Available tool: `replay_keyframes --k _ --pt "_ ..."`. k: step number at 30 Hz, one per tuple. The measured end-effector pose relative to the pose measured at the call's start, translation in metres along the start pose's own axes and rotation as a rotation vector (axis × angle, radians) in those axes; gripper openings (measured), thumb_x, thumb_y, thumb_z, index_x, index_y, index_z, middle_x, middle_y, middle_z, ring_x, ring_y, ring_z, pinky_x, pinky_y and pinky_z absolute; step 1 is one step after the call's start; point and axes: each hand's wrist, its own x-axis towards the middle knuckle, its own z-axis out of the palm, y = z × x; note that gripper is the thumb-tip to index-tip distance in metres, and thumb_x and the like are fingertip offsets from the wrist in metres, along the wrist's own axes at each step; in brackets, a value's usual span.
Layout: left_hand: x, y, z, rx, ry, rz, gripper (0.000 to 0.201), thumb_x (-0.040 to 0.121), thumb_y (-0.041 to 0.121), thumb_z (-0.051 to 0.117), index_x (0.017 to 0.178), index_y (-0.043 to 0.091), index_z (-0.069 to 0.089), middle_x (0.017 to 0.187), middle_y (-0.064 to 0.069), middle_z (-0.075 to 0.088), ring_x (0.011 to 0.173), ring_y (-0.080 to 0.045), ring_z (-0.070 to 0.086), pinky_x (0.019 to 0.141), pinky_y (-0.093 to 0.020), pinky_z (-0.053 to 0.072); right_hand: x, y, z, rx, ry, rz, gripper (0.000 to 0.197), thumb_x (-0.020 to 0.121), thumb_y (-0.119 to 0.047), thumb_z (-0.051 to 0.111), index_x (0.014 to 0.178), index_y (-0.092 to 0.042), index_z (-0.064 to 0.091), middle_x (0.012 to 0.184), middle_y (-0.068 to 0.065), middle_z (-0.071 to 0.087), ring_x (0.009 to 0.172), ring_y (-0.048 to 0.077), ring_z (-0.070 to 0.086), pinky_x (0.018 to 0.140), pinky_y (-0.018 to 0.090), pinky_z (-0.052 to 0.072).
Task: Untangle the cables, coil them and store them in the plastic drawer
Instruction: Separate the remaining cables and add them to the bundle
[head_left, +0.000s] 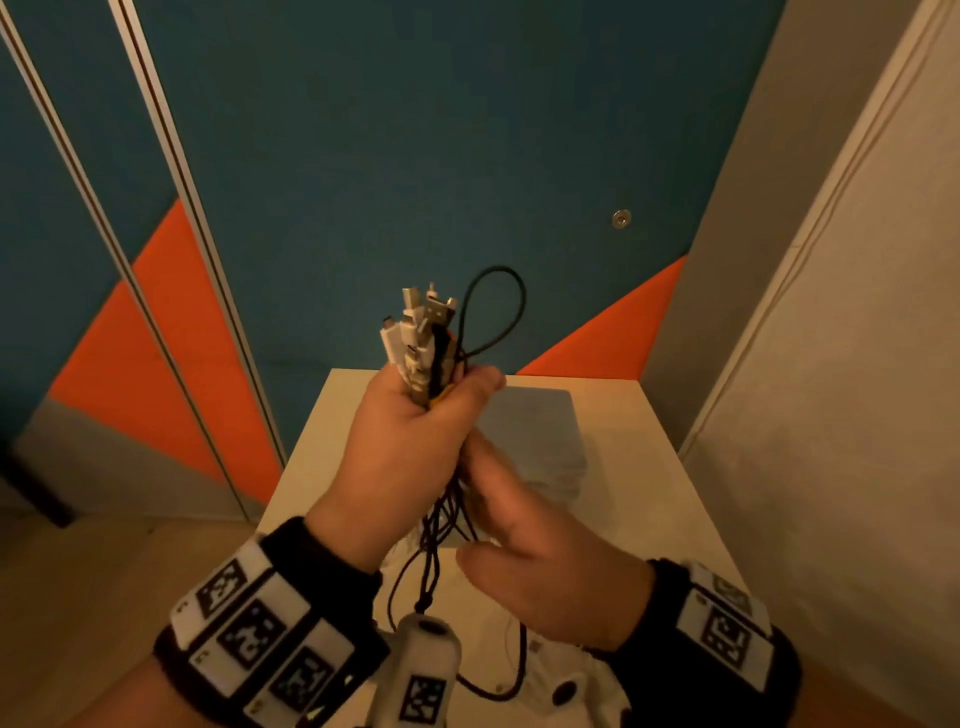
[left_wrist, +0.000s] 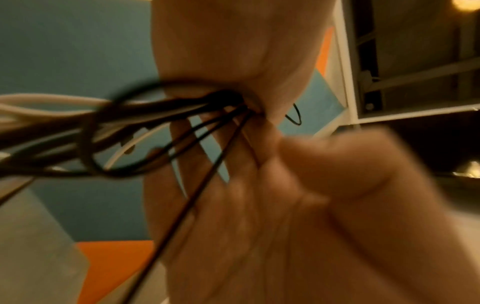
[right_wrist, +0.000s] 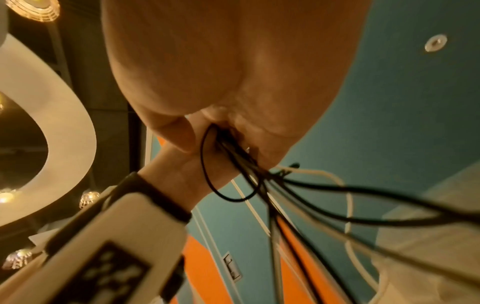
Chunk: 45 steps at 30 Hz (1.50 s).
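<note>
My left hand (head_left: 410, 431) is raised over the table and grips a bundle of white and black cables (head_left: 421, 332). Their plug ends stick up above the fist, and a thin black loop (head_left: 498, 312) arcs out to the right. The loose strands (head_left: 436, 535) hang below the fist to the table. My right hand (head_left: 545, 561) is just under the left, fingers fairly straight and pointing up at the bundle. In the left wrist view black strands (left_wrist: 197, 156) run between the right hand's spread fingers (left_wrist: 246, 216). The translucent plastic drawer (head_left: 540, 426) lies on the table behind both hands.
A small white table (head_left: 654, 467) stands against a blue and orange panelled wall (head_left: 415, 156). A pale wall (head_left: 857, 415) closes the right side. More cable (head_left: 493, 691) lies on the table near its front edge. Wooden floor (head_left: 78, 597) shows at the left.
</note>
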Motion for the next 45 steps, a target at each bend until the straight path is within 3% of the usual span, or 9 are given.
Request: replay_keyframes --k 6,10,16,21,25,30,33,39,45 --pt "0.005 0.013 -0.013 -0.169 -0.075 -0.08 0.02 0.093 0.017 0.063 0.078 0.012 0.051 0.057 -0.003 0.053 0.052 -0.02 0.058 0.059 -0.041 0.058 -0.009 0.047 -0.031 0.125 0.27 0.124 0.041 0.084 -0.032 0.057 0.123 -0.042 0.047 0.125 -0.012 0.053 0.119 0.007 0.052 0.095 0.028 0.043" --pt "0.007 0.018 -0.008 -0.216 -0.136 -0.06 0.028 0.092 0.02 0.067 0.077 0.017 0.044 0.054 -0.002 0.033 0.046 -0.017 0.036 0.047 -0.033 0.044 -0.015 0.073 -0.023 -0.009 -0.079 0.268 0.114 0.057 -0.078 0.069 0.148 -0.045 0.009 0.154 -0.022 0.022 0.143 -0.001 0.021 0.117 0.032 0.024" --pt "-0.002 0.019 0.01 -0.354 -0.213 -0.126 0.034 0.082 0.027 0.076 0.075 0.021 0.043 0.056 0.0 0.034 0.046 -0.017 0.04 0.045 -0.03 0.041 -0.003 0.072 0.023 -0.135 -0.14 0.281 0.093 0.072 -0.037 0.082 0.138 -0.055 0.019 0.137 -0.04 0.022 0.128 -0.013 0.025 0.101 0.0 0.024" --pt "-0.004 0.019 0.01 -0.326 -0.277 -0.11 0.035 0.083 0.033 0.072 0.079 0.013 0.043 0.056 0.0 0.04 0.045 -0.019 0.052 0.051 -0.036 0.053 0.004 0.075 0.038 -0.006 -0.088 0.276 0.017 0.091 -0.024 0.064 0.101 -0.011 0.061 0.09 -0.008 0.062 0.083 0.001 0.057 0.08 0.019 0.049" --pt "-0.008 0.006 0.006 -0.232 -0.294 -0.094 0.027 0.087 0.029 0.064 0.076 0.016 0.044 0.05 -0.001 0.038 0.04 -0.019 0.038 0.046 -0.029 0.039 0.0 0.081 0.037 -0.051 -0.153 0.28 0.021 0.095 -0.028 0.058 0.101 -0.008 0.059 0.09 0.001 0.06 0.081 0.009 0.055 0.078 0.021 0.045" --pt "-0.014 -0.007 0.0 -0.179 -0.394 -0.175 0.027 0.086 0.028 0.065 0.08 0.014 0.044 0.052 -0.002 0.035 0.043 -0.018 0.033 0.045 -0.029 0.034 -0.012 0.095 0.019 -0.058 -0.26 0.381 0.061 0.075 -0.049 0.076 0.124 -0.063 0.04 0.138 -0.034 0.04 0.13 -0.008 0.036 0.112 0.026 0.031" --pt "-0.016 -0.014 -0.005 -0.137 -0.432 -0.227 0.03 0.088 0.027 0.068 0.085 0.016 0.041 0.053 -0.001 0.034 0.044 -0.015 0.034 0.045 -0.029 0.033 -0.021 0.102 0.002 -0.083 -0.269 0.495 0.083 0.055 -0.068 0.079 0.121 -0.074 0.029 0.148 -0.025 0.032 0.137 -0.003 0.03 0.114 0.034 0.032" --pt "-0.024 -0.018 -0.008 -0.117 -0.401 -0.241 0.036 0.081 0.031 0.068 0.111 0.017 0.055 0.056 0.0 0.034 0.046 -0.013 0.034 0.047 -0.029 0.033 -0.034 0.114 -0.028 -0.01 -0.169 0.46 0.075 0.065 -0.068 0.07 0.132 -0.055 0.038 0.144 -0.019 0.042 0.132 -0.001 0.041 0.111 0.03 0.036" --pt "-0.024 -0.02 -0.018 -0.17 -0.336 -0.232 0.012 0.087 0.02 0.071 0.093 0.022 0.061 0.053 0.001 0.037 0.042 -0.015 0.032 0.043 -0.024 0.034 -0.057 0.129 -0.05 0.013 0.068 0.537 0.039 0.084 -0.048 0.059 0.122 -0.041 0.05 0.129 -0.012 0.057 0.109 -0.002 0.06 0.1 0.024 0.046"
